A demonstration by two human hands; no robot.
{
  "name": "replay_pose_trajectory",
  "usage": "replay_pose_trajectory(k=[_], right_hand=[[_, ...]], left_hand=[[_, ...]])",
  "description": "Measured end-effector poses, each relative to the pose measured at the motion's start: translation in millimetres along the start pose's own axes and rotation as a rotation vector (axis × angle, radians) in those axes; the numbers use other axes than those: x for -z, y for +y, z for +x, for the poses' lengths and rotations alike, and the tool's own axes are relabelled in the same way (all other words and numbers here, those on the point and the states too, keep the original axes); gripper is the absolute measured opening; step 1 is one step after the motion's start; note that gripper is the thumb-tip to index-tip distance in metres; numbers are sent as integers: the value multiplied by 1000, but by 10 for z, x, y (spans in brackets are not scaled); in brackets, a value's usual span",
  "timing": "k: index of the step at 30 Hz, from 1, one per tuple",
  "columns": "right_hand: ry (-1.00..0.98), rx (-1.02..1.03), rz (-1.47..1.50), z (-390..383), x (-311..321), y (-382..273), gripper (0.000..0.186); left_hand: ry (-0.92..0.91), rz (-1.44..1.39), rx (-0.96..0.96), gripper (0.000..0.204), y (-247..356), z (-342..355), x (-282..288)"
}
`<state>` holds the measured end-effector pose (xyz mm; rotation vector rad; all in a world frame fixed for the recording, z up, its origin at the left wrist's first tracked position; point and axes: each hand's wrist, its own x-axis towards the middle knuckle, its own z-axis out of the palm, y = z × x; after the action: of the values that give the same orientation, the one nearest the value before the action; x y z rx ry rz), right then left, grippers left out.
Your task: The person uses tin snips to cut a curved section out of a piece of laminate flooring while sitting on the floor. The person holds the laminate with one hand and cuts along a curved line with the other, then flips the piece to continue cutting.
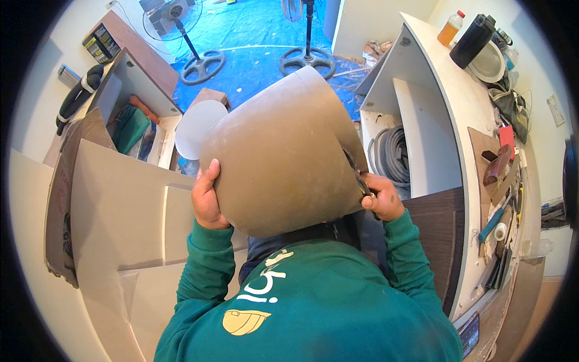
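Observation:
A large curled grey-brown sheet (277, 157) fills the middle of the head view, over my lap. My left hand (207, 196) grips its lower left side, thumb pointing up. My right hand (383, 198) is closed at the right edge, on a small dark tool (363, 184) with a yellowish bit, partly hidden against a dark gap in the sheet; I cannot make out its exact kind. A flat pale disc (199, 127) is just beyond the sheet at the left, near a small wooden block (214, 96).
Open cabinets (431, 72) stand either side, the right one holding coiled grey hose (389, 154) and topped with tools (500, 223) and bottles (452, 27). Pale panels (120, 205) lie left. Two fan stands (306, 60) stand ahead on blue floor sheeting (253, 60).

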<state>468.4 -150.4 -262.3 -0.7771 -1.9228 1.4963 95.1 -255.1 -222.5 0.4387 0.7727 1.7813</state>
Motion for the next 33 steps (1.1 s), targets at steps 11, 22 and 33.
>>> replay_pose_trajectory(k=[11, 22, 33], right_hand=[[-66, -121, 158, -94, -91, -73, 105], [-227, -279, 319, -84, -105, -241, 87], [-262, -263, 357, -153, -136, -62, 91]], left_hand=[[-13, -22, 38, 49, 6, 51, 188], [2, -88, 86, 50, -23, 178, 369], [-4, -92, 116, 51, -53, 232, 381]])
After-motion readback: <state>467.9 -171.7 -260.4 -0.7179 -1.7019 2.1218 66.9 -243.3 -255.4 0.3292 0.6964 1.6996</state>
